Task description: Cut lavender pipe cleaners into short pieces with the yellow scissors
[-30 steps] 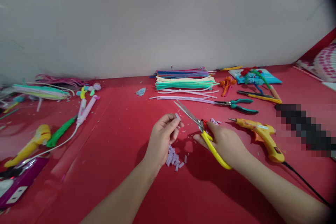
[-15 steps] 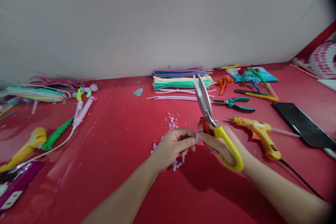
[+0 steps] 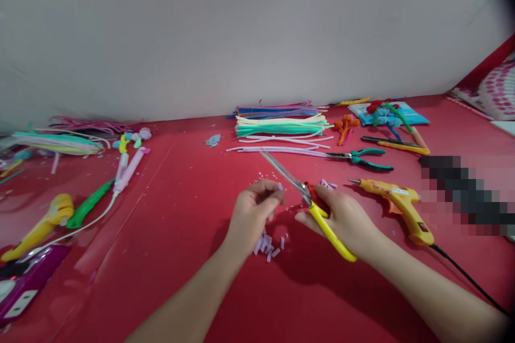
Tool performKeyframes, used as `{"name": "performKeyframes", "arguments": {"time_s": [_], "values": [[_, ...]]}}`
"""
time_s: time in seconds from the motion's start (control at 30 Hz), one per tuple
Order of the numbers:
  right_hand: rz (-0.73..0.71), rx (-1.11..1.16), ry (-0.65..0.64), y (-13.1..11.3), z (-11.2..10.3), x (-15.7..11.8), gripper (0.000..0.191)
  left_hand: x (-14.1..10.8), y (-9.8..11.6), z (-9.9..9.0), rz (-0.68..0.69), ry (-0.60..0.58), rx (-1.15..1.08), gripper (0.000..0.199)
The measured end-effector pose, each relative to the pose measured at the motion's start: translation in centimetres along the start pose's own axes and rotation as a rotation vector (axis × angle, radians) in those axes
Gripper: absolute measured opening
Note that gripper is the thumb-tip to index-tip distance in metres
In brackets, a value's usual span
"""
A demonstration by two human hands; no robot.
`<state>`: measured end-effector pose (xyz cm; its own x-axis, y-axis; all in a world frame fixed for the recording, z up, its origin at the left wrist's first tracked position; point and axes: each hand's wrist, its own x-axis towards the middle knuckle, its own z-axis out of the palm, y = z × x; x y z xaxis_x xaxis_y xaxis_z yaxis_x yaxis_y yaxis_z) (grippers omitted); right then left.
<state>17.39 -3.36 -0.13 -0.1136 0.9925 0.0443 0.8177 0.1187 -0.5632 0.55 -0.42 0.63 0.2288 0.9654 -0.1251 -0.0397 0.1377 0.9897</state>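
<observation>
My left hand (image 3: 254, 213) pinches a small lilac piece of pipe cleaner (image 3: 280, 186) between thumb and fingertips. My right hand (image 3: 346, 220) grips a pair of scissors (image 3: 332, 235) with yellow and red handles. Their blades point up and left, past the fingers of my left hand, and look almost closed. Below my hands lie several short cut lilac pieces (image 3: 266, 245) on the red tabletop (image 3: 169, 278). More cut pieces (image 3: 328, 184) show just behind my right hand. Fine lilac trimmings (image 3: 263, 176) are scattered beyond my left fingertips.
Behind my hands lie long lilac pipe cleaners (image 3: 277, 149), a green and cream bundle (image 3: 281, 127) and teal-handled pliers (image 3: 362, 158). To the right are a yellow glue gun (image 3: 396, 203) and a blurred-out dark object (image 3: 462, 190). A pink glue gun (image 3: 131, 170) and a purple power strip (image 3: 34, 278) lie left.
My hands have moved apart. The small lilac piece is now in my left hand alone. The scissors have swung from upright to leaning left, with their blades nearer together.
</observation>
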Motion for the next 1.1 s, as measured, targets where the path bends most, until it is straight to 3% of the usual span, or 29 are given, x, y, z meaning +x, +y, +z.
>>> {"name": "performKeyframes", "arguments": {"time_s": [0.1, 0.27, 1.1], "values": [[-0.034, -0.195, 0.015, 0.2, 0.3, 0.0, 0.029, 0.4, 0.2, -0.5, 0.044, 0.072, -0.113, 0.013], [-0.051, -0.303, 0.002, 0.4, 0.9, -0.1, 0.030, 0.4, 0.2, -0.7, 0.106, 0.130, -0.187, 0.012], [-0.123, -0.404, 0.022, 1.1, 1.3, -0.2, 0.034, 0.4, 0.5, -0.7, 0.083, 0.122, -0.235, 0.010]]}}
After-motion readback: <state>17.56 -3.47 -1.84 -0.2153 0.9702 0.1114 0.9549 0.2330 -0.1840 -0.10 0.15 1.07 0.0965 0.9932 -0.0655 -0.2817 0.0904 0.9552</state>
